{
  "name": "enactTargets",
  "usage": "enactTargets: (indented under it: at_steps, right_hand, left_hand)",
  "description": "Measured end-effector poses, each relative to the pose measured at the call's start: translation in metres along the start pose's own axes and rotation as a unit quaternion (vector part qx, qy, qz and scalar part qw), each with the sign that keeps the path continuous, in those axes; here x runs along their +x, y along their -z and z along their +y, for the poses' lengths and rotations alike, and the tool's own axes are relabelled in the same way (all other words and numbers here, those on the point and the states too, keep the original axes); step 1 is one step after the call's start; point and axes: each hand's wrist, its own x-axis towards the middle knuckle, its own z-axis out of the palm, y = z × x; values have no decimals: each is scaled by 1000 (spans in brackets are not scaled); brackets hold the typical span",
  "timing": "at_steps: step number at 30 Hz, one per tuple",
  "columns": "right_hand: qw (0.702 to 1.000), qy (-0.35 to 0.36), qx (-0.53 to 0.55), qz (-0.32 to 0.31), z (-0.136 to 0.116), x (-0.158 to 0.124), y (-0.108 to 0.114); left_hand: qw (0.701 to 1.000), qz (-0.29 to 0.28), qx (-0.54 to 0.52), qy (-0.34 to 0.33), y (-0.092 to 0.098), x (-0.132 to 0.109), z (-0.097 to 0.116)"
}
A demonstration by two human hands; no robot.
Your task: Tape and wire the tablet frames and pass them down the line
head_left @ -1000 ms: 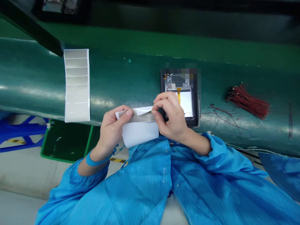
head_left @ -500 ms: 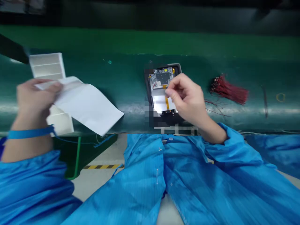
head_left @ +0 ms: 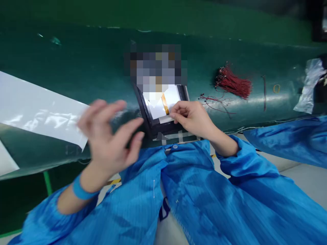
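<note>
A dark-cased electronic device (head_left: 150,131) lies on the green bench in front of me; its upper half is pixelated. Inside it is a bright silvery panel (head_left: 156,108) crossed by a strip of orange tape (head_left: 165,103). My right hand (head_left: 192,117) is at the device's lower right, thumb and forefinger pinched on the end of a small white strip (head_left: 165,119). That strip lies along the panel's lower edge. To the left of the casing, my left hand (head_left: 109,136) is in the air, blurred, with its fingers apart and nothing in them. A blue band (head_left: 83,189) circles that wrist.
A white sheet (head_left: 43,112) lies on the bench at the left. Right of the device are loose red wires (head_left: 217,100), a red wire bundle (head_left: 233,83), a yellow rubber band (head_left: 276,88) and a clear plastic bag (head_left: 309,86).
My left hand has let go of the white sheet and moved right towards the device. My right hand has moved down to the panel's lower edge. The view has shifted right.
</note>
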Motion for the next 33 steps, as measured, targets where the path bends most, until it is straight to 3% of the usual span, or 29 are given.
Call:
enactTargets:
  at_steps: [3,7,26,33]
  right_hand:
    - [1000,-9,-10,-16,0,5,0]
    - [999,-19,-24,-20,-2,6,1]
    - [996,4,-93,-1,-9,6,-3]
    - [978,16,-209,12,-15,2,-12]
  left_hand:
    - [994,-14,38,-98,-30,-7,25]
    - [994,-10,42,-101,-50,-11,34]
    - [990,-47,94,-98,-56,2,31]
    - [992,-47,81,-80,-59,-3,30]
